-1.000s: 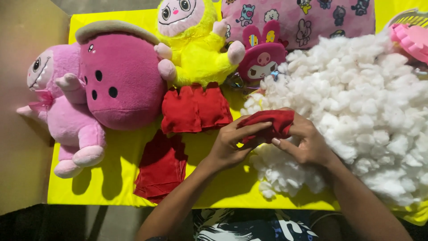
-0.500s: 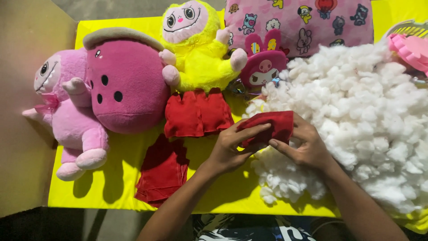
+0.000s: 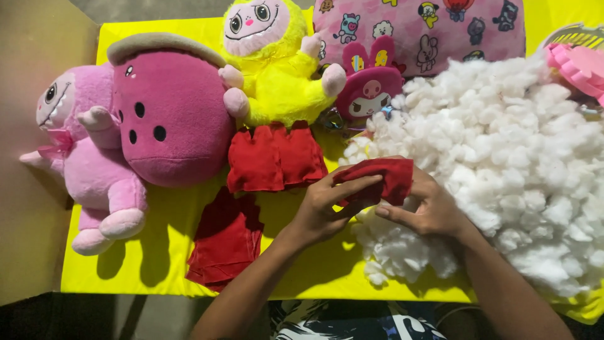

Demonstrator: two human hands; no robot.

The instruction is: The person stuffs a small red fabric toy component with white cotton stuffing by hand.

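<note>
Both hands (left hand [image 3: 327,204], right hand [image 3: 428,208]) hold red cloth [image 3: 380,176] lengthwise left-to-right

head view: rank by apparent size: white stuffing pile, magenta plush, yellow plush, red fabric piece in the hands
1. white stuffing pile
2. magenta plush
3. yellow plush, partly cut off by the top edge, so its rank against the magenta one is unsure
4. red fabric piece, held by left hand and right hand

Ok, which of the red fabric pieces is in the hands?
The red piece by the white stuffing, gripped by left hand and right hand. The other two lie untouched on the yellow cloth.
</note>
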